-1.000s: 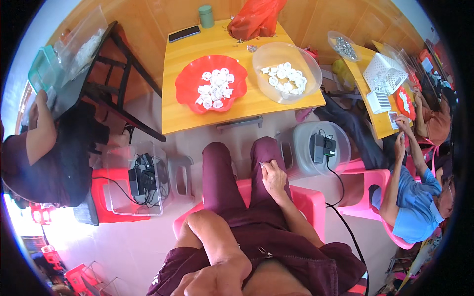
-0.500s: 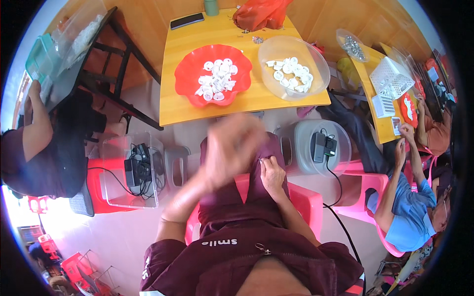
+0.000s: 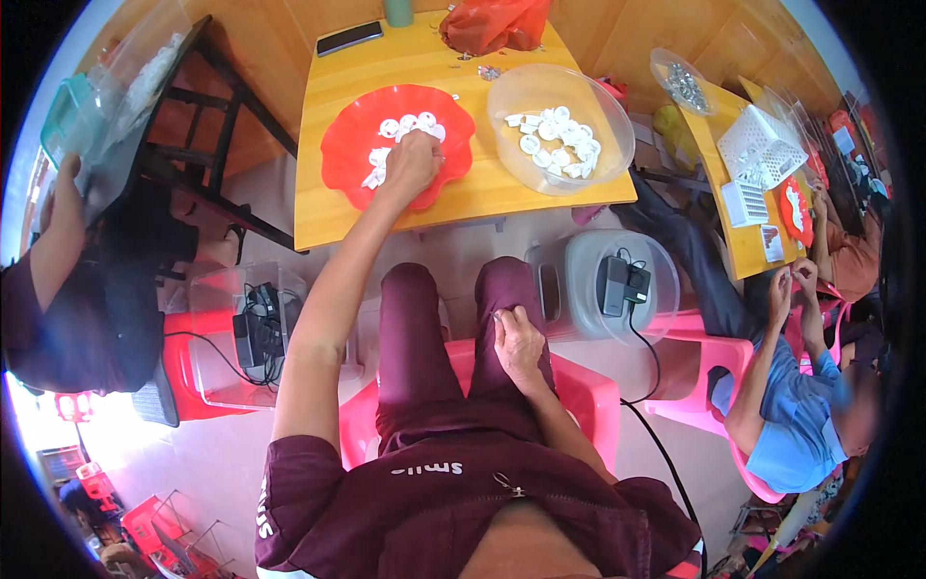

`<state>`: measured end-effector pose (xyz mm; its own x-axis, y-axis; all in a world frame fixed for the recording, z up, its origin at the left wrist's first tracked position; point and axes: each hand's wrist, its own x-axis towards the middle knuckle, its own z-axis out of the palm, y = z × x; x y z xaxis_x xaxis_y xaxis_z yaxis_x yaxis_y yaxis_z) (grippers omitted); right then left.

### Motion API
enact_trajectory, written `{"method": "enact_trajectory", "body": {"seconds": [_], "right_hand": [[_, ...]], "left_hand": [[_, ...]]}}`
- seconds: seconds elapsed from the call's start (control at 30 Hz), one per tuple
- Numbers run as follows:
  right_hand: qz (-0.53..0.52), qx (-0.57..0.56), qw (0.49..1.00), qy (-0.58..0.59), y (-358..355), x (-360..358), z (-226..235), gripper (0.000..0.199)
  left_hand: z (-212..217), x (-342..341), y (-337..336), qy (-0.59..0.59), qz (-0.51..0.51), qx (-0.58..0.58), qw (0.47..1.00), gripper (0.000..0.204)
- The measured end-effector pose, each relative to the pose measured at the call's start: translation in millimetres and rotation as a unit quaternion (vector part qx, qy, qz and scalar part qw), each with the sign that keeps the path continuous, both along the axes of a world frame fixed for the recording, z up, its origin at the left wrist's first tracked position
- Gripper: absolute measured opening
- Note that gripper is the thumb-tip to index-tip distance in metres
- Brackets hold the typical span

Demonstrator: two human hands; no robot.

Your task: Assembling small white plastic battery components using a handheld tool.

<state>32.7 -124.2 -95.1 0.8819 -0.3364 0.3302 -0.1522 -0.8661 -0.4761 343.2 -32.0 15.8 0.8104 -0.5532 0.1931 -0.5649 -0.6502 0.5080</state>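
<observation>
My left hand (image 3: 415, 162) is down in the red scalloped bowl (image 3: 342, 145), over a pile of small white round pieces (image 3: 417, 123). Its fingertips are hidden by the back of the hand, so whether they grip a piece cannot be seen. On my right thigh rests my right hand (image 3: 521, 343), thumb and fingers pinched together. A tiny pale bit shows at its fingertips, too small to name. To the right of the red bowl stands a clear plastic tub (image 3: 617, 145) holding more white round pieces (image 3: 559, 140).
The yellow table (image 3: 318, 207) also carries a phone (image 3: 349, 38), a green cup (image 3: 397, 12) and a red plastic bag (image 3: 497, 24). Beside me, clear bins hold black adapters (image 3: 614, 287) with cables. Co-workers sit at left and right, one in a blue shirt (image 3: 796, 425).
My left hand has moved from above my lap forward into the red bowl. My right hand stays pinched on my thigh. The view has shifted slightly.
</observation>
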Motion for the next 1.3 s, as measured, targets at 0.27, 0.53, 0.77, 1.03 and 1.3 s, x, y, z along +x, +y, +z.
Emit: {"method": "enact_trajectory", "body": {"seconds": [0.27,0.53,0.77,1.03,1.3], "right_hand": [[0.011,-0.001,1.0,0.002,-2,0,2,0.008],[0.008,0.009,1.0,0.016,2,1,7,0.008],[-0.005,0.442,0.897,-0.03,-15,15,29,0.018],[0.079,0.692,0.717,-0.009,-8,43,137,0.024],[0.08,0.694,0.713,-0.056,-9,27,165,0.02]], "left_hand": [[11,0,15,-0.004,0.069,-0.111,0.991,0.011],[23,-13,55,0.003,0.099,-0.255,0.962,0.01],[52,-123,54,0.093,-0.007,-0.339,0.936,0.013],[50,-207,46,0.066,-0.071,-0.318,0.943,0.016],[62,-221,40,0.067,-0.086,-0.337,0.935,0.021]]}}
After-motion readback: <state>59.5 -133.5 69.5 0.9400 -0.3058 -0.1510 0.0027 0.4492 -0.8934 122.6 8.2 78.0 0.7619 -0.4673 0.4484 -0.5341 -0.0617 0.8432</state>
